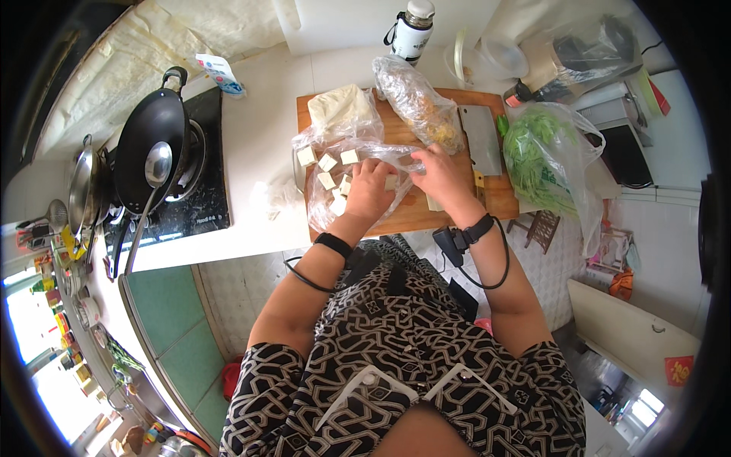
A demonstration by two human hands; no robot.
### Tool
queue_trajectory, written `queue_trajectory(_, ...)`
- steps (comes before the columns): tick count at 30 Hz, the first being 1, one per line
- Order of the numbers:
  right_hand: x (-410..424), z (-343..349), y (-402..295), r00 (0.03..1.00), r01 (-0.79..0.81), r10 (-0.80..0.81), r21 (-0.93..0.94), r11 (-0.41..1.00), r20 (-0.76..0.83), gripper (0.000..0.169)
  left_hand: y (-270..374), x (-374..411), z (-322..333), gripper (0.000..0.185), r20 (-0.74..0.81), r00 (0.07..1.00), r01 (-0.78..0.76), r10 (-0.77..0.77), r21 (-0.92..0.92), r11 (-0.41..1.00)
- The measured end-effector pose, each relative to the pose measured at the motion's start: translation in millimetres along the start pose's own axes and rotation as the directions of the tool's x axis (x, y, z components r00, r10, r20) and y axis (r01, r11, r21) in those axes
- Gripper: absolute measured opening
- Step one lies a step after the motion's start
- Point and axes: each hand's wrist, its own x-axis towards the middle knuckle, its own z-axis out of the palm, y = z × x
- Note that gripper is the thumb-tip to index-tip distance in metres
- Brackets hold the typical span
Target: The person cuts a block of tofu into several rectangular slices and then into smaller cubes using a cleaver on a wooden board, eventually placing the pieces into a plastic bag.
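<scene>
Several white tofu cubes [326,181] lie on a clear plastic bag [322,214] spread over a wooden cutting board [411,220]. My left hand [370,185] is over the cubes, with one pale cube [390,182] between its thumb and fingers. The edge of the bag is pinched in the fingertips of my right hand [438,171]. Below the right wrist, a pale tofu piece [434,203] is partly hidden. Behind the cubes sits a larger bagged tofu block [340,108].
A cleaver [481,137] lies on the board beside a bagged yellowish-brown food [420,103]. Leafy greens in a plastic bag [537,154] stand at the right. To the left, a black wok [143,131] holding a metal ladle [158,163] is on the stove [205,214]. A flask [412,31] stands behind.
</scene>
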Motion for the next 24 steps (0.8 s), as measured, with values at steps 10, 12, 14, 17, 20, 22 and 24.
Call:
queue_trajectory(10, 5.6, 8.4, 4.5, 0.926, -0.359, 0.341, 0.659, 0.661, 0.162, 0.020, 7.9, -7.3, 23.4, 0.047, -0.005, 1.000, 0.001, 0.000, 0.127, 0.992)
queue_trajectory(12, 1.5, 4.1, -4.8, 0.846, -0.500, 0.449, 0.720, 0.482, 0.287, 0.023, 12.6, -11.1, 19.5, 0.049, 0.012, 0.999, -0.039, 0.037, 0.228, 0.973)
queue_trajectory(14, -0.1, 12.4, 2.8, 0.856, -0.490, 0.432, 0.708, 0.508, 0.283, 0.023, 12.7, -15.0, 11.5, 0.048, -0.042, 0.995, -0.082, 0.094, 0.221, 0.972)
queue_trajectory(17, -1.7, 14.7, -0.1, 0.856, -0.487, 0.442, 0.701, 0.521, 0.267, 0.023, 4.7, -13.1, -3.7, 0.044, -0.088, 0.995, -0.027, 0.038, 0.129, 0.991)
queue_trajectory(20, -4.7, 13.5, -3.5, 0.855, -0.486, 0.448, 0.708, 0.513, 0.262, 0.023, -19.1, -2.3, -35.5, 0.029, -0.305, 0.951, 0.092, -0.050, 0.125, 0.988)
queue_trajectory(22, -1.9, 12.6, -7.0, 0.861, -0.479, 0.431, 0.713, 0.512, 0.269, 0.023, -63.2, -0.4, -49.4, 0.031, -0.353, 0.912, 0.275, -0.208, 0.152, 0.949)
queue_trajectory(24, -2.6, 12.9, -7.0, 0.858, -0.483, 0.437, 0.714, 0.507, 0.269, 0.022, -66.8, 0.1, -68.5, 0.039, -0.344, 0.888, 0.380, -0.304, 0.181, 0.907)
